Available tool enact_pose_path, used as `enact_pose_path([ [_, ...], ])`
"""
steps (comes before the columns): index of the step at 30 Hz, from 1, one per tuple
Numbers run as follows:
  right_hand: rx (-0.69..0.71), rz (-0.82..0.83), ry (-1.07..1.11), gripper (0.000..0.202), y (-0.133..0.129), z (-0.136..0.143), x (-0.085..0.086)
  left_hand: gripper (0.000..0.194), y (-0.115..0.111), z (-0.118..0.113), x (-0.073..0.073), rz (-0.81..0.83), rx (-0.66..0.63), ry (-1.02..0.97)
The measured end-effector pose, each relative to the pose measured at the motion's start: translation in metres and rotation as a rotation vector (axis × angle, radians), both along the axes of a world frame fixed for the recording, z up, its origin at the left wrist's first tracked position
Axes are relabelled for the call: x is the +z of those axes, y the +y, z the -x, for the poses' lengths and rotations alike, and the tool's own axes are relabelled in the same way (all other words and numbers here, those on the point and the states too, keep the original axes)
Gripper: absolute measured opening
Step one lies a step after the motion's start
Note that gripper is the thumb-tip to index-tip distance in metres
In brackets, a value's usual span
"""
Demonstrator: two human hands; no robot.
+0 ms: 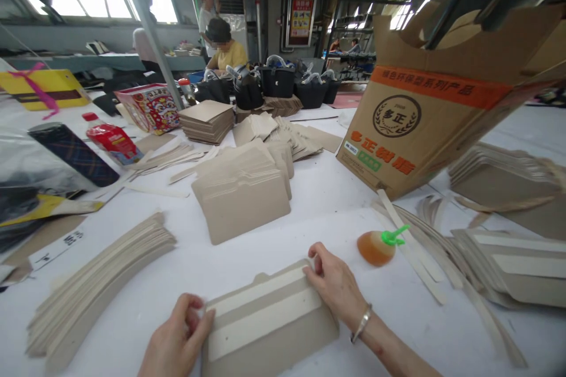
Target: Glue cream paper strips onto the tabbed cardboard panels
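A grey-brown cardboard panel [283,347] lies on the white table in front of me, with two pale strips [265,319] running across it. My left hand [179,336] grips the panel's left edge, thumb on the end of the upper strip and fingers curled. At the upper right corner, my right hand [331,280] pinches the panel, its thumb on the same strip's other end. A glue bottle [375,247] with amber liquid and a green nozzle stands right of my right hand. Farther left lies a fanned stack of long card strips [101,288].
Fanned cardboard panels [247,200] lie just beyond. A large carton [411,123] stands at the right, near stacked panels with strips [522,265]. A red bottle [112,138] and a dark plaid roll [73,153] lie at the left. People work behind several black bags [276,79].
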State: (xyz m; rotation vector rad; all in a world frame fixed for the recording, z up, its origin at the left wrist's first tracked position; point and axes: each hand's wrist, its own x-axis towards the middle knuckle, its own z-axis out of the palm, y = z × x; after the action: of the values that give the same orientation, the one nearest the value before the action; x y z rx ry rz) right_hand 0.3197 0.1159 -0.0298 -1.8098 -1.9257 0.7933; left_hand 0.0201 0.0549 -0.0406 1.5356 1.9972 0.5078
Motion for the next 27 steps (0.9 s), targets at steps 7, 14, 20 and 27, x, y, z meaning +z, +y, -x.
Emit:
enact_pose_path([
  [7, 0.669, -0.341, -0.226, 0.046, 0.005, 0.004, 0.005, 0.067, 0.006, -0.014, 0.016, -0.148, -0.680, 0.456],
  [14, 0.800, -0.461, -0.327, 0.047, 0.009, -0.001, 0.013, 0.066, 0.005, -0.015, 0.022, -0.155, -0.745, 0.489],
  [20, 0.458, -0.464, -0.208, 0.037, 0.004, -0.040, -0.004, 0.049, -0.001, -0.014, 0.030, -0.194, -0.641, 0.443],
  [27, -0.001, -0.134, 0.073, 0.031, -0.031, -0.062, -0.008, 0.037, -0.022, 0.015, 0.019, -0.295, -0.239, 0.260],
])
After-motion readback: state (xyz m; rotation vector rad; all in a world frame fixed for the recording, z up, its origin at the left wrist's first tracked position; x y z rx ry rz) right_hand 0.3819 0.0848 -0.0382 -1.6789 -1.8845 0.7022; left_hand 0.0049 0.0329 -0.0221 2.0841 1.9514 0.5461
